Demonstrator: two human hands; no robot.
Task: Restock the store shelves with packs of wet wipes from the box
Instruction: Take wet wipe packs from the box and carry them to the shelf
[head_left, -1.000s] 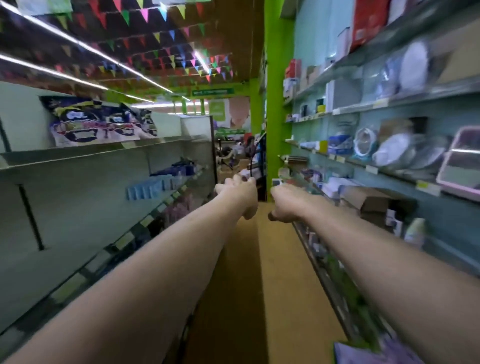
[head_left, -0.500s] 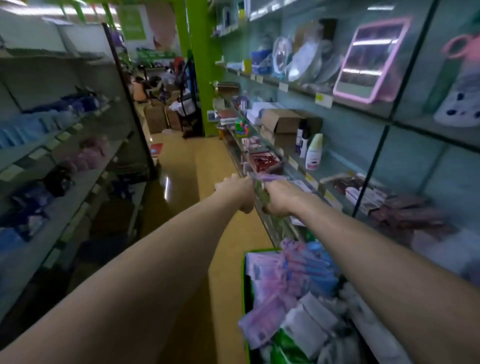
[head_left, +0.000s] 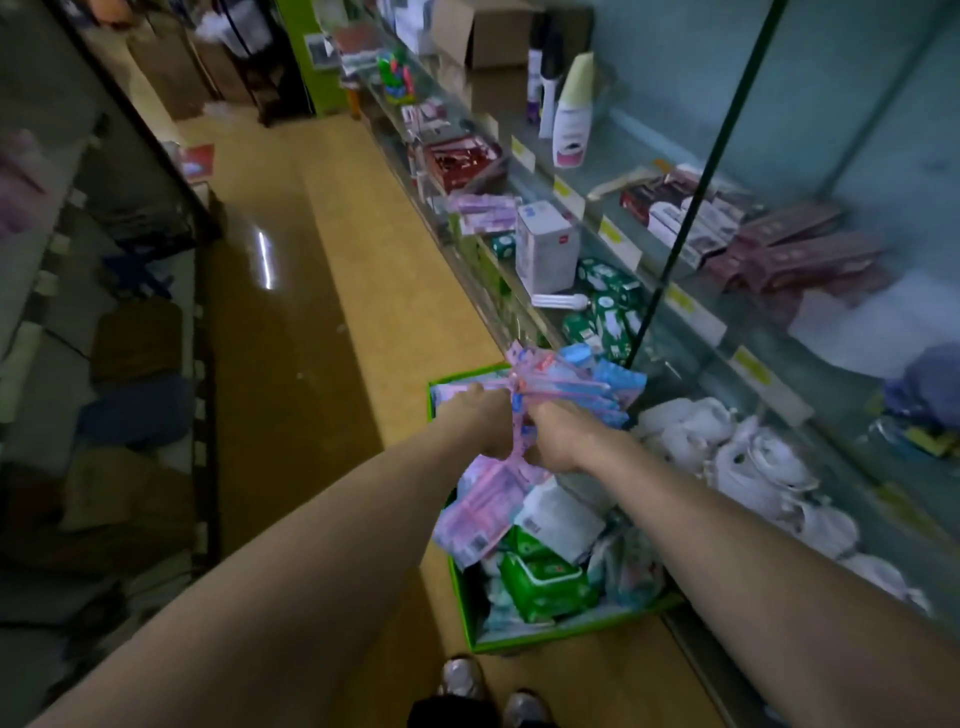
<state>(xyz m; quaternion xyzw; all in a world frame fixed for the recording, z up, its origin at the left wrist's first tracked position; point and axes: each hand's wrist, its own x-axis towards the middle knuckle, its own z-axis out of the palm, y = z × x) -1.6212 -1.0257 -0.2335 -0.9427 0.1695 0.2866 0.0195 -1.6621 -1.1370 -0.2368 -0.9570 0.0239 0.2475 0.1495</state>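
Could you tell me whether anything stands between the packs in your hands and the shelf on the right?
Left hand and right hand grip the packs over the box. An upright stands beyond them at the shelf edge, and green packs and a bulb fill the nearest shelf space.

Box on floor, left of shelves.

I've got a bright green box; bundle of wet wipes packs pink and light blue; lilac pack, green pack, white pack; floor tan-yellow; bottle white, pink label; shelf back pale teal.
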